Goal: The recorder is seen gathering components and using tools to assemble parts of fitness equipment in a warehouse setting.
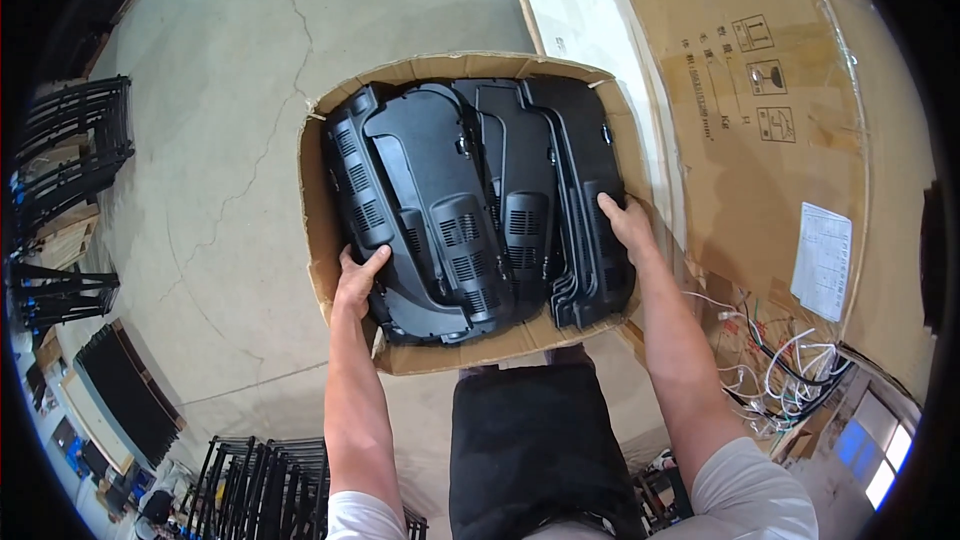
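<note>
Several black plastic covers [415, 155] with vent slots stand packed side by side in an open cardboard box [460, 65] in front of me. My left hand [358, 278] reaches over the near left part of the box, its thumb on the leftmost cover and its fingers down between cover and box wall. Opposite it, my right hand [627, 225] grips the rightmost cover [575, 125], thumb on top. The remaining fingers of both hands are mostly hidden along the sides of the covers.
A large cardboard carton [770, 200] with a paper sheet [822, 260] stands on the right, beside tangled white and black cables [790, 370]. Black metal frames [75, 130] are stacked at the left, and more black frames [260, 490] at the lower left. The concrete floor [220, 140] is cracked.
</note>
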A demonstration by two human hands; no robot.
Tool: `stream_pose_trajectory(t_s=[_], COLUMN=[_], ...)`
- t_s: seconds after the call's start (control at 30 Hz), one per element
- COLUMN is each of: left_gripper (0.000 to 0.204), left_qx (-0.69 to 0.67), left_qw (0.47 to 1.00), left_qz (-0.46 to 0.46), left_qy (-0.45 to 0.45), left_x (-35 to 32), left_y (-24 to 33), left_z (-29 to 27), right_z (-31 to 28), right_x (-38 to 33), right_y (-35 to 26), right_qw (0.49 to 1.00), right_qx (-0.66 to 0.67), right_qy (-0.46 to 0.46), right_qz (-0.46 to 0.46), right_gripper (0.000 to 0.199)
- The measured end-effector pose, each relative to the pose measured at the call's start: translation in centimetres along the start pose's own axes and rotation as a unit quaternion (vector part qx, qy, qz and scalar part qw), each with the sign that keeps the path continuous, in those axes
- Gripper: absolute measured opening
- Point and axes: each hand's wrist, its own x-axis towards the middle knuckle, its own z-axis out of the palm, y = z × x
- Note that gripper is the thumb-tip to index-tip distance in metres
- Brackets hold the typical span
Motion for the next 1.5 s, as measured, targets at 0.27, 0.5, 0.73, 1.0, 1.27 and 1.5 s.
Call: stream_pose_trajectory(t_s=[0.27,0.5,0.73,1.0,1.27,1.5], left_gripper=[0.125,0.117,0.093,0.096,0.091,0.084], left_qx=[0.027,-0.023,-0.084,-0.115,-0.191,-0.218], left_qw=[0.996,0.995,0.988,0.985,0.962,0.948], left_qz=[0.083,0.092,0.063,0.053,0.022,0.021], left_qy=[-0.004,-0.015,-0.111,-0.121,-0.194,-0.23], left_x=[-1.0,-1.1,-3.2,-4.4,-5.7,-8.3], left_y=[-0.1,0.6,0.5,0.1,1.3,0.7], left_z=[2.7,4.7,7.9,8.4,13.0,13.7], right_z=[-0.1,2.2,1.2,2.4,2.0,-0.6], right_x=[0.0,-1.6,-0.3,-0.4,0.2,-3.5], right_y=[-3.6,-3.7,-0.3,2.1,5.7,3.1], right_qw=[0.926,0.864,0.806,0.782,0.79,0.833], right_qx=[0.16,0.343,0.408,0.434,0.468,0.458], right_qy=[-0.313,-0.335,-0.392,-0.428,-0.368,-0.296], right_qz=[0.137,0.152,0.175,0.133,0.148,0.089], right_gripper=[0.132,0.143,0.091,0.07,0.08,0.084])
